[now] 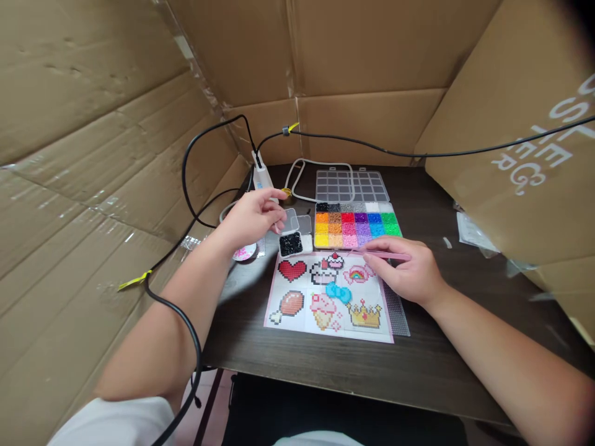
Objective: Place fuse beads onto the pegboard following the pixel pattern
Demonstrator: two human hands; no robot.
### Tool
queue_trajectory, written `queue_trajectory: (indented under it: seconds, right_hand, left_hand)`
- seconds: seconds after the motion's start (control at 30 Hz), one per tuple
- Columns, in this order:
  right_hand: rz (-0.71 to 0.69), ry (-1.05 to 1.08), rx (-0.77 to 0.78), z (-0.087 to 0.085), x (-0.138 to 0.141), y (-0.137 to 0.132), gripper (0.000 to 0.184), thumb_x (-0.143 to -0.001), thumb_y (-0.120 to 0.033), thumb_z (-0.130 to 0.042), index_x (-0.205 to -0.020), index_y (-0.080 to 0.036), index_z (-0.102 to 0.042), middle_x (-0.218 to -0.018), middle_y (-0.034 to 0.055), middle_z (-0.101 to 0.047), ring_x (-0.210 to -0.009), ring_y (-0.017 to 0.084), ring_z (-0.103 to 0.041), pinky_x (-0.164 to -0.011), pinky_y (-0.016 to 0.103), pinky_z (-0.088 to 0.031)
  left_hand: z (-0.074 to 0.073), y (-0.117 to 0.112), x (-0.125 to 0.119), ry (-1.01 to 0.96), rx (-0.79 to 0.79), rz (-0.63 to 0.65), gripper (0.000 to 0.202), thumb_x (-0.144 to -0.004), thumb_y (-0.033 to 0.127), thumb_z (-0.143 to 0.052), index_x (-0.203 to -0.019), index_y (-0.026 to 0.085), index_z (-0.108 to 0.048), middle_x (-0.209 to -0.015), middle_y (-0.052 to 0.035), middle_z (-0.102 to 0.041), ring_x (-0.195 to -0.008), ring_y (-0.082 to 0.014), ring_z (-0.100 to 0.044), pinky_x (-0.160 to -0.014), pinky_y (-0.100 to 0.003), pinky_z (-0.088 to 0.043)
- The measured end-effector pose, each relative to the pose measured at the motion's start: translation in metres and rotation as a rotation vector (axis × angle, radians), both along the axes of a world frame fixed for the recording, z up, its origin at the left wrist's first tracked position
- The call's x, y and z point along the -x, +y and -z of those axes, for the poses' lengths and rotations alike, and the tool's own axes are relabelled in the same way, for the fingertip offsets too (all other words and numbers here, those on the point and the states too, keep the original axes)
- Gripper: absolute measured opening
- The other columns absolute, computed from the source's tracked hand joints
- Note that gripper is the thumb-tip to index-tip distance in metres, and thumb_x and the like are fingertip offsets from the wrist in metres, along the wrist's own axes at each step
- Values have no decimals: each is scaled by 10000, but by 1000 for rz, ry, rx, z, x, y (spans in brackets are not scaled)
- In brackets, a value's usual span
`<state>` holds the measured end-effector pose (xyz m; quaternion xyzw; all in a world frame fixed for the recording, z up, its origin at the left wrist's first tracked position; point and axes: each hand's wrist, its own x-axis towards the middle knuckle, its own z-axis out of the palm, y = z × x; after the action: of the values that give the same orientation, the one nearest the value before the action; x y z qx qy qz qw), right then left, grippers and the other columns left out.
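My left hand (255, 217) hovers over the small clear box of black beads (294, 241), fingers curled in a pinch near its raised lid; what they hold is too small to make out. My right hand (409, 269) rests on the right edge of the pattern sheet (331, 296) and grips pink tweezers (382, 254) that point left toward the cupcake picture. The sheet shows a heart, a drumstick, an ice cream, a crown, a rainbow and a blue bow. A clear pegboard (396, 305) lies over the sheet, sticking out at its right side.
An open bead organiser (356, 224) with several coloured compartments stands behind the sheet, lid tilted back. Black cables (186, 179) and a white adapter (261, 176) sit at the back left. Cardboard walls (93, 124) enclose the dark table (446, 347). Plastic bags (471, 232) lie at right.
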<state>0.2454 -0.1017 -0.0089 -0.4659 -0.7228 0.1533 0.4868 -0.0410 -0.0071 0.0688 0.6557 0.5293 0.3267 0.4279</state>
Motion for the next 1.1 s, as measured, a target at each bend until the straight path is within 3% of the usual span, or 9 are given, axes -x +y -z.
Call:
queue_trajectory:
  seconds: [0.23, 0.5, 0.83, 1.1]
  right_hand:
    - [-10, -27, 9, -1, -1, -1, 61, -846, -220, -691, -856, -203, -749, -860, 31, -780, -726, 174, -748, -720, 307, -651]
    - [-13, -31, 23, 0, -2, -1, 78, -848, -224, -684, -869, -209, -757, -876, 34, -783, -754, 188, -751, -752, 331, -646]
    - [-22, -34, 7, -1, -3, -1, 70, -846, -207, -691, -868, -203, -757, -864, 29, -781, -747, 184, -749, -739, 324, -637]
    - [-13, -29, 22, -2, -2, -2, 65, -848, -219, -695, -850, -207, -759, -861, 33, -782, -734, 178, -746, -717, 309, -638]
  left_hand:
    - [20, -20, -13, 18, 37, 60, 280, -801, 14, -553, -1025, 171, -612, -686, 0, -671, -561, -121, -630, -553, -277, -540]
    - [39, -23, -19, 51, -15, 36, 154, -855, 109, -589, -980, 185, -635, -765, -25, -682, -598, -124, -648, -589, -291, -560]
    - [50, -22, -18, 167, -127, 35, 186, -876, 165, -593, -1043, 164, -674, -850, -47, -741, -639, -128, -655, -629, -284, -565]
    - [52, -22, -19, 390, -324, 26, 188, -881, 201, -617, -1018, 182, -745, -915, -45, -789, -773, -157, -716, -800, -312, -581]
